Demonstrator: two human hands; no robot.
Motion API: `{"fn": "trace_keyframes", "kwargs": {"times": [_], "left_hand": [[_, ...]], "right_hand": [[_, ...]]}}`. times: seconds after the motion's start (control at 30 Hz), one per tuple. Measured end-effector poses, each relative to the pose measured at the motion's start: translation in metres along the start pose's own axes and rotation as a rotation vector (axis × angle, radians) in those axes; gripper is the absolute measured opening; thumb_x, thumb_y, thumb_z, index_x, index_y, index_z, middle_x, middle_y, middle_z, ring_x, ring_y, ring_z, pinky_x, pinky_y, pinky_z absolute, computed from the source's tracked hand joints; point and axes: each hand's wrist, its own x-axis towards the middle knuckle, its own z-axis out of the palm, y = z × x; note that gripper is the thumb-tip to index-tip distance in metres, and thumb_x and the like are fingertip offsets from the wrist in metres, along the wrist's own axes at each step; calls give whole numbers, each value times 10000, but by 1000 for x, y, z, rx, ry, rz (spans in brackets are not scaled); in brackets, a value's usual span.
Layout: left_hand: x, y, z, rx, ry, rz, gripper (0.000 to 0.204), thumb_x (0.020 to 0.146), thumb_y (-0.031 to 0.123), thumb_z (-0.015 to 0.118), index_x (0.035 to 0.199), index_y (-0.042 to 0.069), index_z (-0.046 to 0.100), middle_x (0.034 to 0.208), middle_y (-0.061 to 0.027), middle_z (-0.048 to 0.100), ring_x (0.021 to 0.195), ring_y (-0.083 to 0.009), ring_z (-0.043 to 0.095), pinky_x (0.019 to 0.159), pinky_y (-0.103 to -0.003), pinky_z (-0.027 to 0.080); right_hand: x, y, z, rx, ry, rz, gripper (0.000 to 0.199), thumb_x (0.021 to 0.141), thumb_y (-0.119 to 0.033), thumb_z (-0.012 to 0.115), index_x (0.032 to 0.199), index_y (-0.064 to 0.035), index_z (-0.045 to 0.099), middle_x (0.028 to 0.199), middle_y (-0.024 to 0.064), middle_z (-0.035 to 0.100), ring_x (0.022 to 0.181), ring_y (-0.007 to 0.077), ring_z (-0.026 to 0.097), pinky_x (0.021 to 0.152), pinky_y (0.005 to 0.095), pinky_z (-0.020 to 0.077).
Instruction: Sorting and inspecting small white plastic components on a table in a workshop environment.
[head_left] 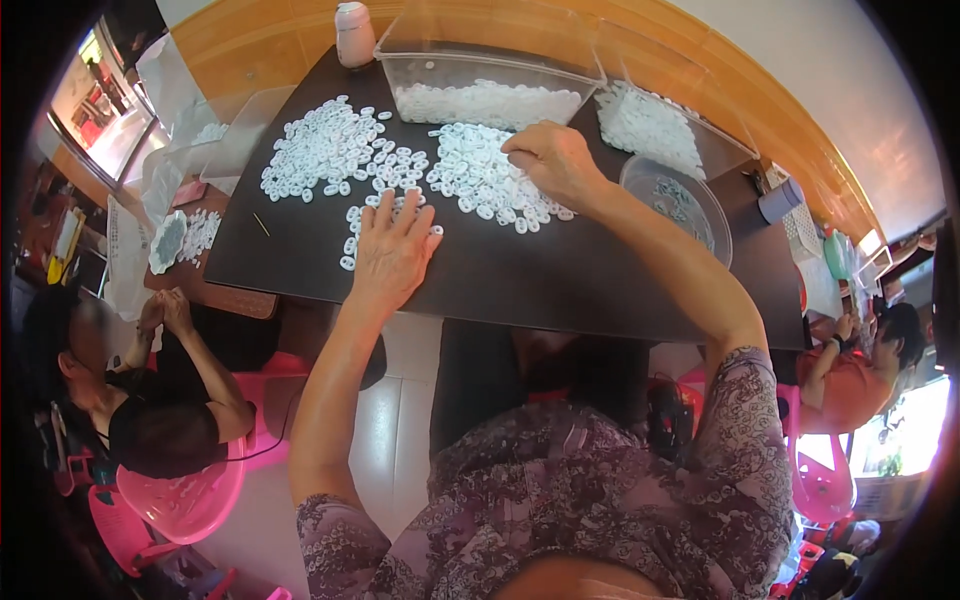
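Note:
Small white oval pieces with holes lie in heaps on a dark table (pixel 600 275). My left hand (pixel 392 250) rests flat, fingers spread, on a small loose group of the pieces (pixel 350 246) near the table's front edge. Over the right-hand heap (pixel 470 170) is my right hand (pixel 556 165), with its fingers bent down at the far edge of the pieces. Whatever sits between those fingertips is hidden. A larger heap (pixel 318 148) spreads to the left, joined to the others by a scatter of pieces (pixel 400 163).
Behind the heaps stands a clear bin (pixel 490 75) of white pieces, with another clear bin (pixel 725 145) beside it. A round clear tub (pixel 715 225) holds greenish bits. A white bottle (pixel 354 38) stands far left. Seated people (pixel 165 420) (pixel 850 375) flank the table.

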Motion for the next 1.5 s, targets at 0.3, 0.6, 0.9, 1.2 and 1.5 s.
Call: {"fn": "trace_keyframes", "kwargs": {"times": [0.3,0.6,0.9,1.2,1.5], "left_hand": [[4,3,-5,89,32,6,345,856,219,614,1164,68,571,1249,-135,535,1134,-350,487,902,-472,361],[51,32,-10,-172,-1,-24,409,838,59,577,1235,5,493,1156,-178,577,1080,-336,528,904,-431,398],[67,27,32,-203,-125,-162,310,842,69,558,1121,-53,497,991,-237,583,947,-408,541,807,-452,435],[69,62,48,-302,-30,-150,256,847,80,523,1077,-29,494,973,-208,554,936,-394,524,806,-442,422],[70,56,49,-95,243,-175,303,846,180,570,1043,-37,491,1034,-196,528,1037,-375,485,825,-477,408]], "right_hand": [[-53,-6,-52,94,36,70,130,787,-73,624,894,-27,682,790,125,629,747,254,602,670,330,474],[-111,-12,-76,170,58,157,109,775,-35,630,875,-8,664,718,104,606,686,233,584,622,317,455],[-151,-24,-93,217,58,196,113,762,-18,634,870,7,656,704,98,590,669,222,569,612,316,446],[-166,-38,-90,198,82,194,102,742,-10,640,843,-2,655,670,112,575,659,268,548,598,356,441],[-172,-41,-89,229,83,233,97,744,-11,641,840,-9,656,662,103,571,643,259,533,593,353,437]]}}
